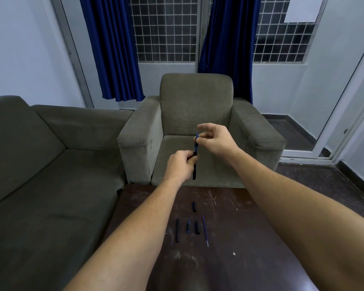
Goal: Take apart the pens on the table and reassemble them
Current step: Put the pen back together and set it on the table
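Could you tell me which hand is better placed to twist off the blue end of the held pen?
Probably the right hand: its fingertips pinch the blue top end of the pen, while the left hand holds the black barrel lower down, steadying it.

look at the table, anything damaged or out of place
Only the table looks worn: pale scratches and scuffs mark its dark top. The pen parts lie in a row, with one short black piece set apart farther back.
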